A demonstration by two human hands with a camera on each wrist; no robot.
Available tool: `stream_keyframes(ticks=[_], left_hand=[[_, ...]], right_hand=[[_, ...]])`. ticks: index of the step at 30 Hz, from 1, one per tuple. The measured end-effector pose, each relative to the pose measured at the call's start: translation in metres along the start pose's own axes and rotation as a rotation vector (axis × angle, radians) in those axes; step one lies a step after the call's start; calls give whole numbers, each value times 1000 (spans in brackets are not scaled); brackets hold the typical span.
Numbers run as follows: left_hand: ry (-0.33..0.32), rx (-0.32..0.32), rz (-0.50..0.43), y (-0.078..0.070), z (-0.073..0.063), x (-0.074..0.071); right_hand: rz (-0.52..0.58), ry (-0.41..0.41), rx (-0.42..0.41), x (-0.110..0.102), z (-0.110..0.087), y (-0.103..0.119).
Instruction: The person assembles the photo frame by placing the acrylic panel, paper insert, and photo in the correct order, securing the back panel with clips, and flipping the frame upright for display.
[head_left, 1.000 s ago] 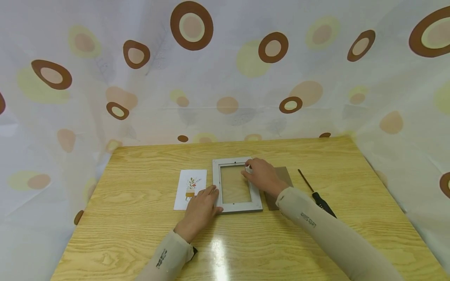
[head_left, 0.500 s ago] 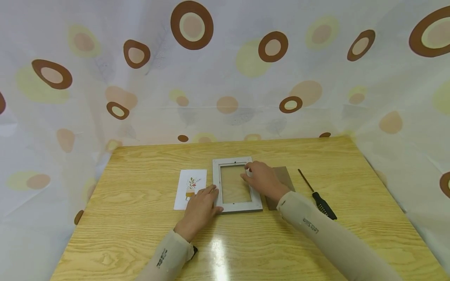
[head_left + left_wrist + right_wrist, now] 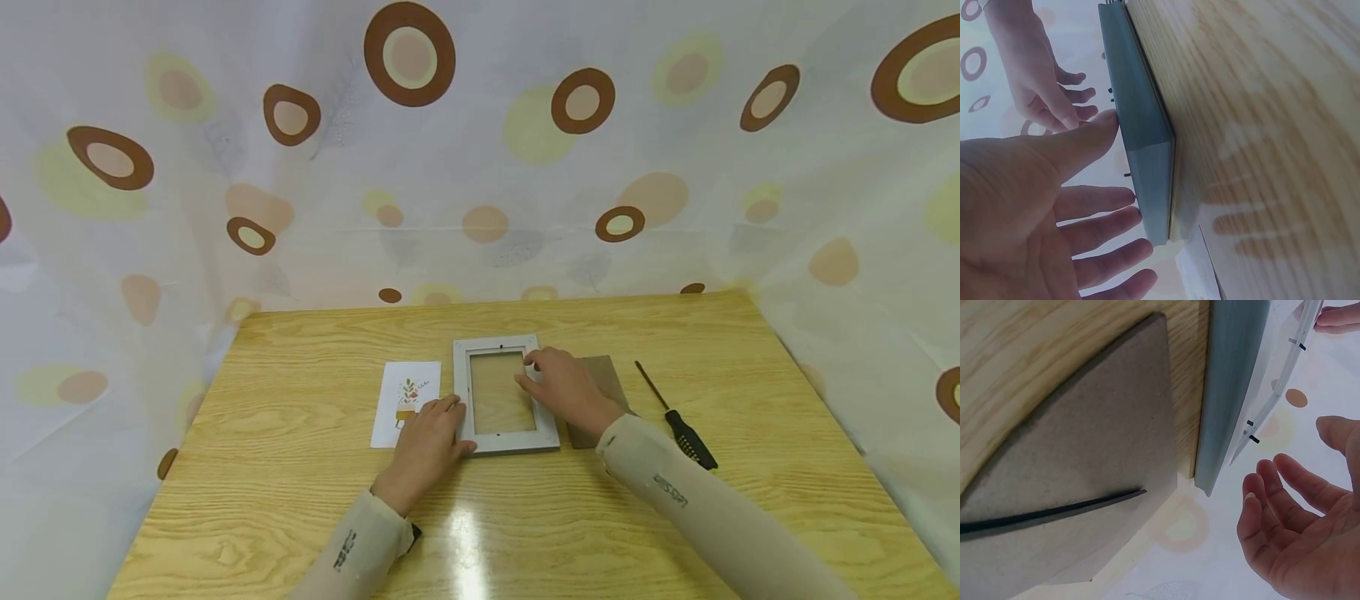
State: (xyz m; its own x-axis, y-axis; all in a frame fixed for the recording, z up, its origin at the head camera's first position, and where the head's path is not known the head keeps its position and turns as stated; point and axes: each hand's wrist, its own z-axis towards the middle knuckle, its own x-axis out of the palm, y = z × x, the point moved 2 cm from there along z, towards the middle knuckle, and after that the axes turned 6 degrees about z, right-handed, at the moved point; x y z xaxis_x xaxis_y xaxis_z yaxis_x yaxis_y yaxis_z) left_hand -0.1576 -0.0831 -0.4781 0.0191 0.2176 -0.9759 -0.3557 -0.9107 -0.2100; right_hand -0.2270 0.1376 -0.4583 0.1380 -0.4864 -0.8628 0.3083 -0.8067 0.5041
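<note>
A white picture frame (image 3: pixel 516 441) lies on the table, small dark tabs along its inner edge and wood grain showing through its opening. My left hand (image 3: pixel 429 437) rests on its near left corner, fingers fairly straight; in the left wrist view the thumb touches the frame's grey-looking side (image 3: pixel 1141 94). Over the frame's right rail is my right hand (image 3: pixel 567 387), thumb and forefinger apart. The right wrist view shows that hand's fingers (image 3: pixel 1304 487) loosely bent with nothing between them, close to the tabs. Partly under the right forearm lies a brown backing board (image 3: pixel 607 379) with a stand leg (image 3: pixel 1085 505).
Left of the frame lies a white card (image 3: pixel 390 392) with a printed potted plant, partly covered by my left hand. A black-handled screwdriver (image 3: pixel 688 437) lies to the right of the board. Behind the wooden table (image 3: pixel 300 375) hangs a patterned white sheet (image 3: pixel 450 167).
My right hand has shifted slightly toward me and to the right, and its forearm has uncovered the screwdriver handle. My left hand and the frame have stayed put.
</note>
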Motion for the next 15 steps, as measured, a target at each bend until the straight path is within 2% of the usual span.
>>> stream_keyframes(ticks=[15], left_hand=[[-18, 16, 23, 0, -4, -3]], right_hand=[[-27, -9, 31, -2, -12, -7]])
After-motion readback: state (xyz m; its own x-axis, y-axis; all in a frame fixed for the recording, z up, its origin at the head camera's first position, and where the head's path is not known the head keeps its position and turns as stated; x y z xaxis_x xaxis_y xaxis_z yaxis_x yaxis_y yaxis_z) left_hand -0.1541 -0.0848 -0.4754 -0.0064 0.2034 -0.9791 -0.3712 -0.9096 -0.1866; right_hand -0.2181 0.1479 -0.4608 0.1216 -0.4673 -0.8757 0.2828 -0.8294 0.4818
